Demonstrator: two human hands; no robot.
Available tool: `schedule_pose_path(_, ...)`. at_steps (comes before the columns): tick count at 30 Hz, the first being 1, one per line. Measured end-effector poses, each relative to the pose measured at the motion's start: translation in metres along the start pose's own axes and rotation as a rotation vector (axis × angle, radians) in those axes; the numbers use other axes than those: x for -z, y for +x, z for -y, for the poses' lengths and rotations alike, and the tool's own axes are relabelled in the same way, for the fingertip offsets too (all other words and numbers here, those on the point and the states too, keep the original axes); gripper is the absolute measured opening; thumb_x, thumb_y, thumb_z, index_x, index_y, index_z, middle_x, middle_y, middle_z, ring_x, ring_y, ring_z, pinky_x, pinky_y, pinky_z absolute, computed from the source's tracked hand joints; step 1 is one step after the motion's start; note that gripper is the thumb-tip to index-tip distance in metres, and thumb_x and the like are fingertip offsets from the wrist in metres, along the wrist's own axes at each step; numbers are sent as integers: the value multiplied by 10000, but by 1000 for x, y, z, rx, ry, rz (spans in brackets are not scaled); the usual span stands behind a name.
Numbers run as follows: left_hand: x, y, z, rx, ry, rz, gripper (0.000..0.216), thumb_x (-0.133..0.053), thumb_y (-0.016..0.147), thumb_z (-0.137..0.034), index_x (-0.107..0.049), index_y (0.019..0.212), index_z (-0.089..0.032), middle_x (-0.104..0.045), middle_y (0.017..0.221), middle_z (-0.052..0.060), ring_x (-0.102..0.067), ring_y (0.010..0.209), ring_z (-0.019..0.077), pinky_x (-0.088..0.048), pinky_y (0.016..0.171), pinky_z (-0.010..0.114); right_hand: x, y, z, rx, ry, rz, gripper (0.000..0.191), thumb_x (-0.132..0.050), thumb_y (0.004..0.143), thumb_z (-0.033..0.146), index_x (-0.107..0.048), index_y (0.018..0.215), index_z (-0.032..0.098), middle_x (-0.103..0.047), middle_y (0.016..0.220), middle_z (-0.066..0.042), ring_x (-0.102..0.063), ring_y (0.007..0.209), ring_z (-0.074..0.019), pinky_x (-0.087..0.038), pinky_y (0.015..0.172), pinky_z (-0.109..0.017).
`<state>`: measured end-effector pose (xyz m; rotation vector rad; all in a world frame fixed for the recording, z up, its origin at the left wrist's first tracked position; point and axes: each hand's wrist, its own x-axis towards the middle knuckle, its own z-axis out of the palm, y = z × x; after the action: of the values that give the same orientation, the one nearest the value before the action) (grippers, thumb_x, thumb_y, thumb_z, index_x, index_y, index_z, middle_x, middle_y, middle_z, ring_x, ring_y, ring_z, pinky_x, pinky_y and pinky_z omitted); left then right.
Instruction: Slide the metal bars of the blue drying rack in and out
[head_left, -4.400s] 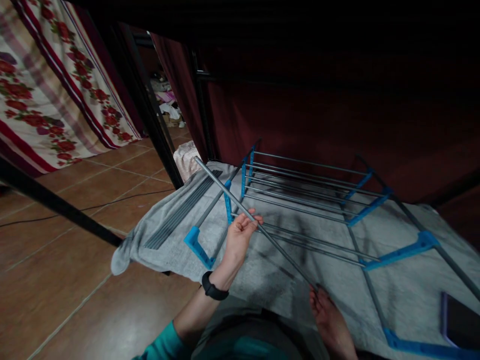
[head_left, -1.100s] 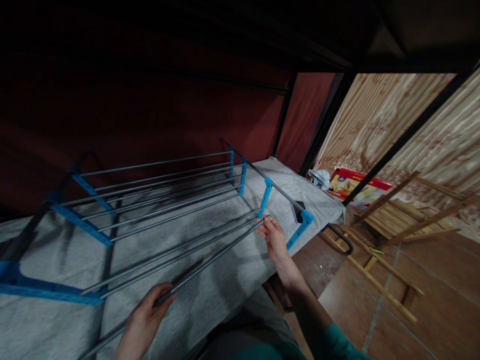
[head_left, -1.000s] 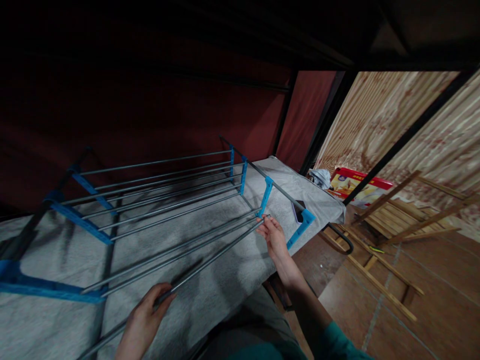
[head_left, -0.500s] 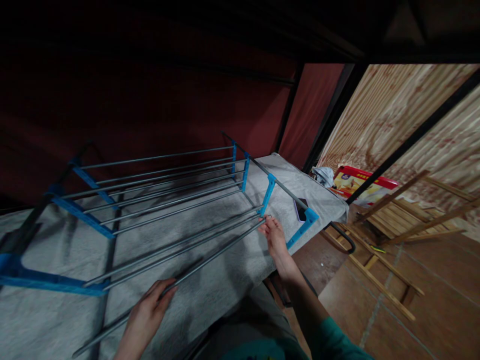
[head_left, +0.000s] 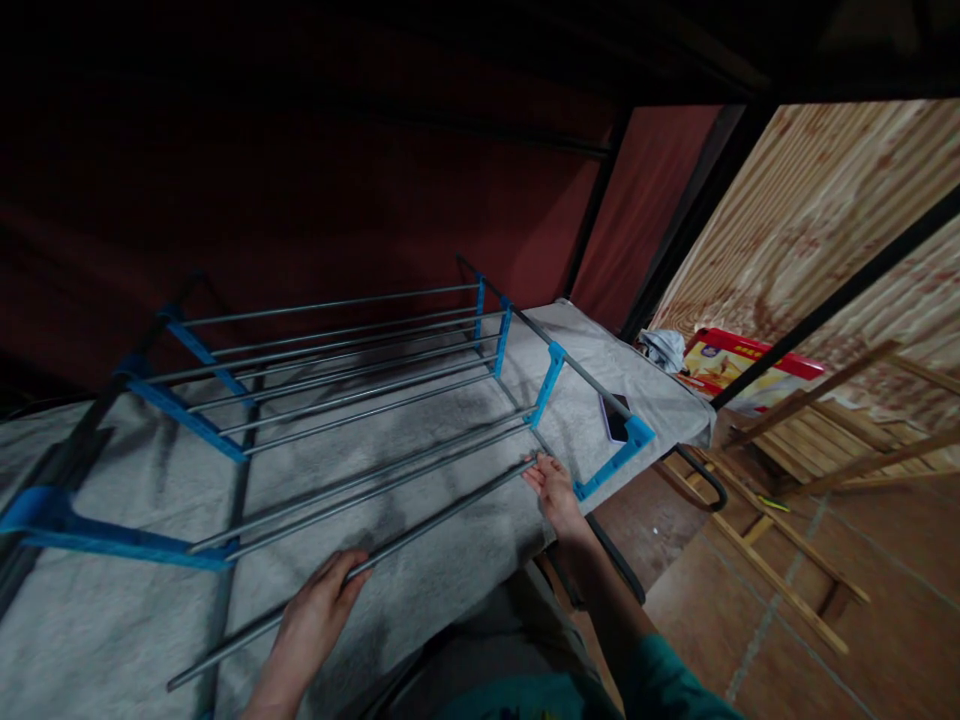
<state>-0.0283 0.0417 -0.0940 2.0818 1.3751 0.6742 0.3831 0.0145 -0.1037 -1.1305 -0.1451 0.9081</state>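
A loose grey metal tube [head_left: 442, 517] slants across the front of a rack. My left hand [head_left: 319, 610] is wrapped round its lower middle, and my right hand [head_left: 553, 487] pinches its far right end. The rack has grey rods [head_left: 367, 432] running between blue plastic brackets [head_left: 596, 475] on dark side tubes, and lies on a grey cloth-covered surface [head_left: 420, 610]. The right hand is just left of the front right bracket, apart from it. Another blue bracket [head_left: 127, 540] stands at the front left, well behind my left hand.
A phone [head_left: 616, 418] lies on the cloth inside the rack's right side. Dark frame posts [head_left: 697, 210] rise at the right. On the floor are wooden frames [head_left: 780, 560] and a red-and-yellow box [head_left: 754, 368], with a crumpled cloth [head_left: 664, 350] beside it.
The tube's right end has dropped slightly away from the rack's front rods, with my right hand moving along with it. Both hands keep their hold. The whole view has shifted a little.
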Motion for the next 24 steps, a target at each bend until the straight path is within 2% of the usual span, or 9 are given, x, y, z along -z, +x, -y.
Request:
schedule_pose_path(4,-4,0,3,7,22,8,279,-573,903,-513,-748,964,-304,-846,1023,67,-824,966,290,-673,876,406,4,5,-4,-10,-11,2,497,-1000,578,480,-585,752,268,-771,757,27,-712,661,-150,-627,620,-280)
schedule_pose_path(9,0,-5,21,28,111,-34,288,-528,881,-448,-751,964,-286,-843,1048,97,-810,981,302,-642,928,428,5,10,-5,-11,-26,-16,470,-969,584,468,-573,737,268,-694,671,86,-658,612,-103,-627,672,-250)
schedule_pose_path(13,10,-18,30,135,281,-100,288,-492,877,-424,-734,939,-279,-842,1056,108,-788,1015,322,-592,960,457,5,10,-5,1,-29,-30,461,-962,572,454,-571,728,267,-676,665,91,-637,596,-92,-617,654,-245)
schedule_pose_path(19,15,-43,21,317,515,-274,365,-450,923,-386,-752,1036,-214,-797,1071,180,-720,1110,408,-453,1116,655,6,7,-6,65,-64,-25,453,-941,644,477,-535,716,289,-580,594,104,-592,563,-118,-624,632,-288)
schedule_pose_path(24,23,-52,16,455,483,-458,322,-471,936,-371,-732,1024,-205,-748,1127,177,-649,1211,430,-343,1162,773,11,4,-5,111,-102,-12,462,-901,729,503,-484,741,303,-546,599,101,-594,569,-128,-632,682,-310)
